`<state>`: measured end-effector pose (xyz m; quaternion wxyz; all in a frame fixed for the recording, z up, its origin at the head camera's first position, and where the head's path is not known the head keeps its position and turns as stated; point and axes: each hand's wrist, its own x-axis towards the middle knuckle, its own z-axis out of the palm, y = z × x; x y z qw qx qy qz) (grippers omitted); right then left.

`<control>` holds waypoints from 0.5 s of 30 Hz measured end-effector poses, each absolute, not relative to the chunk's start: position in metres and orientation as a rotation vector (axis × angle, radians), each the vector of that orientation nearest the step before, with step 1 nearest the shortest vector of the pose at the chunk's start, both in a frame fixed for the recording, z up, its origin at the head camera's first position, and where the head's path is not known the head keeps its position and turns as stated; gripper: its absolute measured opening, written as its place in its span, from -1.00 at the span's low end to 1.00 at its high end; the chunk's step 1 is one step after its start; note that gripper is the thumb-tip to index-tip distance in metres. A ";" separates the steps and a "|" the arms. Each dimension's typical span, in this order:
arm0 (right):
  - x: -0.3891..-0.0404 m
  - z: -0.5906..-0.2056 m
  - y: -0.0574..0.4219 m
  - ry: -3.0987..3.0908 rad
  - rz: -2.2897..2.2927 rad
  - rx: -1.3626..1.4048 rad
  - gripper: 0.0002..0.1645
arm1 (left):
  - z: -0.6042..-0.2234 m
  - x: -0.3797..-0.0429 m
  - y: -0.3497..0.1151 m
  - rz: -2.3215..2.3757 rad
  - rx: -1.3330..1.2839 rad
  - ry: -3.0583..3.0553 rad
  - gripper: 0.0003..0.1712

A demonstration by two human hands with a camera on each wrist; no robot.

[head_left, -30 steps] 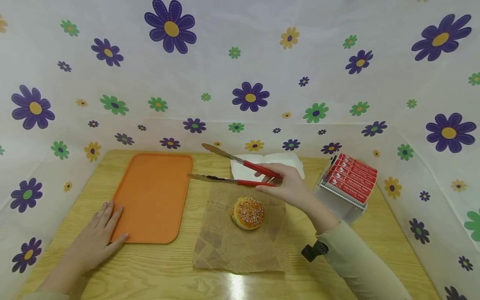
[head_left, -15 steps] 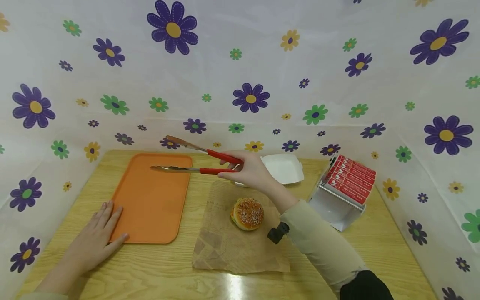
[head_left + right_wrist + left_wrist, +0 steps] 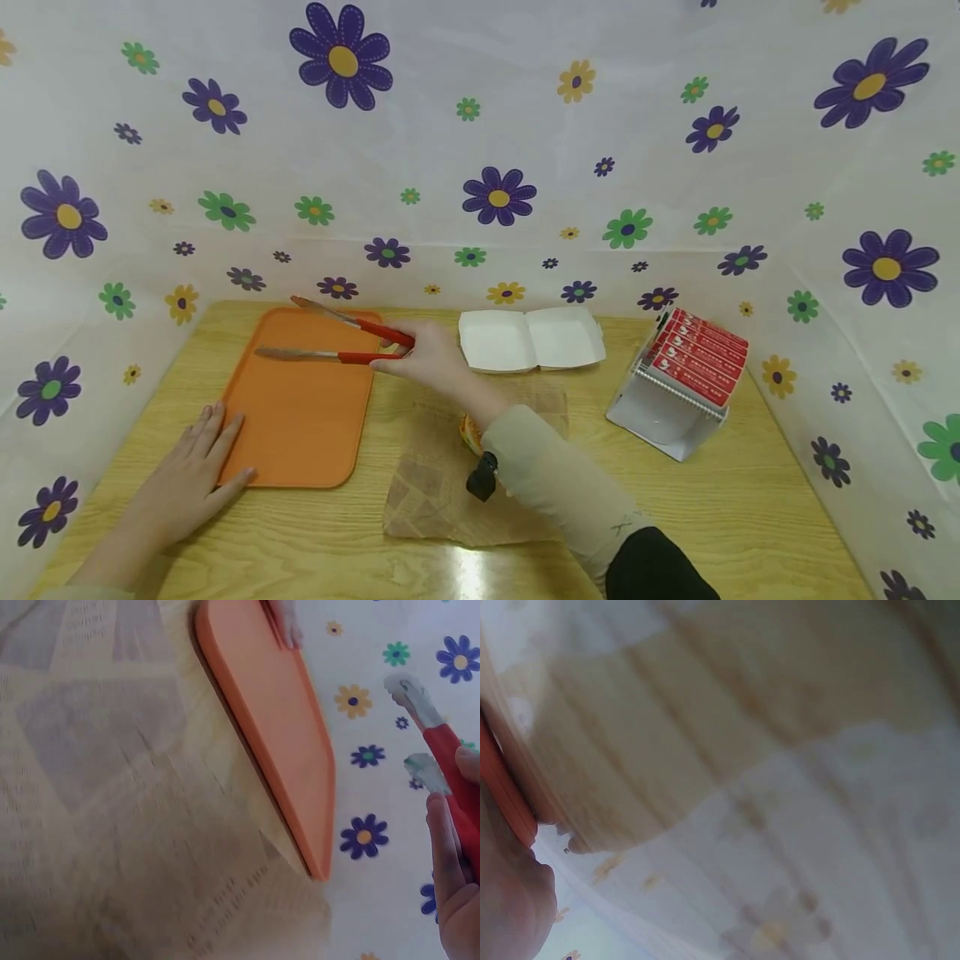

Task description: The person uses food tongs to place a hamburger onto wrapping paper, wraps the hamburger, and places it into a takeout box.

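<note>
My right hand (image 3: 431, 358) grips a pair of tongs (image 3: 367, 357) by their red handles. Their metal arms stand apart over the far part of an orange tray (image 3: 300, 425), with nothing between the tips. The right wrist view also shows the tongs (image 3: 457, 776) with spread tips. My left hand (image 3: 187, 475) lies with straight fingers on the tray's near left corner. A hamburger (image 3: 470, 434) on brown printed paper (image 3: 435, 500) is mostly hidden beneath my right forearm.
A white clamshell food box (image 3: 498, 340) lies unfolded at the back of the table. Right of it stands a dispenser (image 3: 667, 383) holding red-and-white packets. Flower-patterned sheeting (image 3: 420, 150) rises behind and at both sides.
My right hand has carried the tongs left, from above the paper and white box to over the orange tray. The forearm now covers most of the hamburger. My left hand stays put.
</note>
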<state>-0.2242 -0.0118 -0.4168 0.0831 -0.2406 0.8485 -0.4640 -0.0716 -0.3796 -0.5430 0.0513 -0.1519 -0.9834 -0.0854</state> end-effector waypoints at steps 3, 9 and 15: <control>-0.219 -0.423 -0.027 2.559 -1.331 -0.689 -0.51 | -0.543 -0.072 -0.380 -0.264 -0.458 -2.996 0.01; -0.208 -0.438 -0.051 2.542 -1.351 -0.606 -0.59 | -0.541 -0.071 -0.378 -0.285 -0.448 -3.008 0.01; -0.196 -0.452 -0.065 2.596 -1.335 -0.497 -0.48 | -0.542 -0.071 -0.378 -0.283 -0.449 -3.004 0.01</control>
